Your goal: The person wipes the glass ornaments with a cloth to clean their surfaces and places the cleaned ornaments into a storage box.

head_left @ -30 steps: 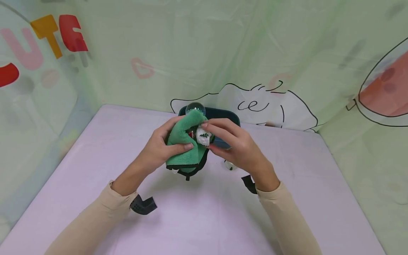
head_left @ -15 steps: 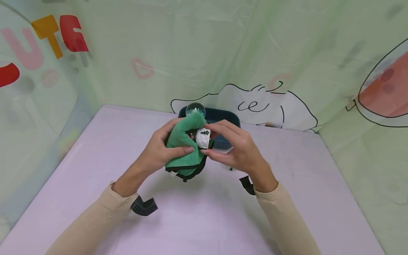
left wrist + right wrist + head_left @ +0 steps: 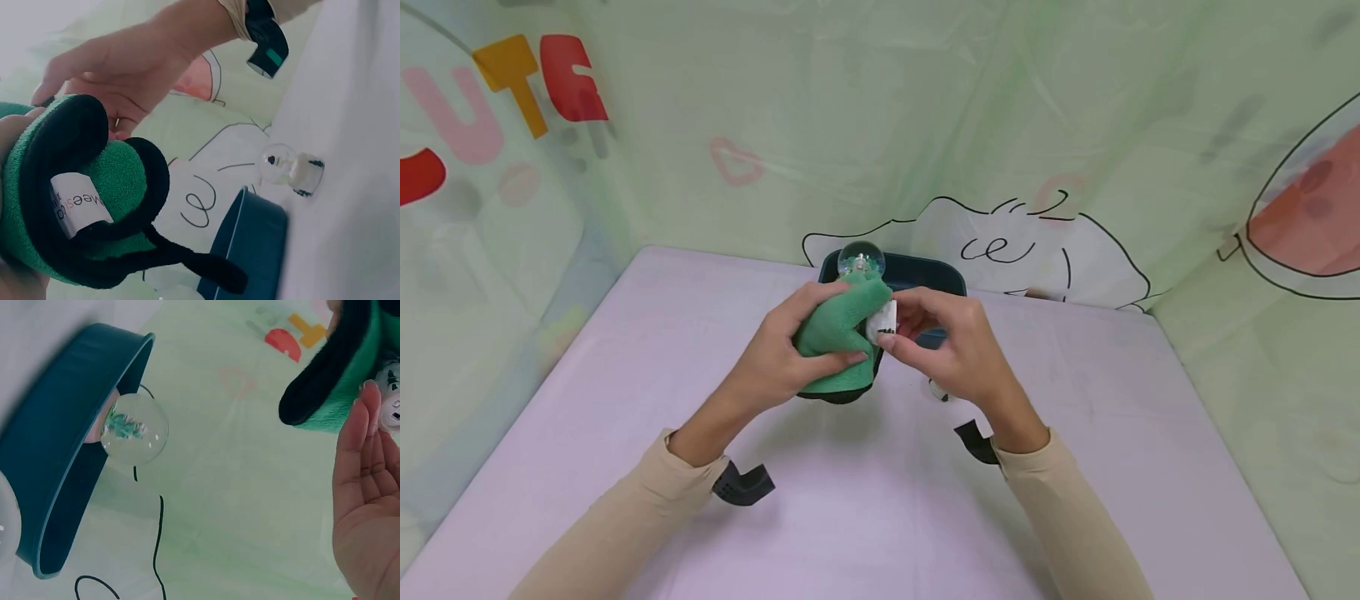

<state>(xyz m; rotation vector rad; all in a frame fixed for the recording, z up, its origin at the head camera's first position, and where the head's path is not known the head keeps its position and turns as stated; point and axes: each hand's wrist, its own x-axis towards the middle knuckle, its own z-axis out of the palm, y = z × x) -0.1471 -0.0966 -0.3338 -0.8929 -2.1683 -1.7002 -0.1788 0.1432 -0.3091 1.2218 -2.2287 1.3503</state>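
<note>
My left hand grips a green towel with black edging, bunched around a small snow globe, its thumb on the near side. Out of the towel's right side sticks the globe's white base, marked with dark green trees. My right hand pinches this base between thumb and fingers. The globe's ball is hidden inside the folds. In the left wrist view the towel shows a white label and a black loop. The right wrist view has the white base right at my fingertips.
Behind the hands stands a dark teal bin; a larger snow globe rises above its rim at the left. Another small snow globe rests on the table near the bin. A printed curtain hangs behind the table.
The white base has turned in my right fingers, and the thumb has come up onto its near side. The towel has shifted slightly and now covers the red part that showed before.
</note>
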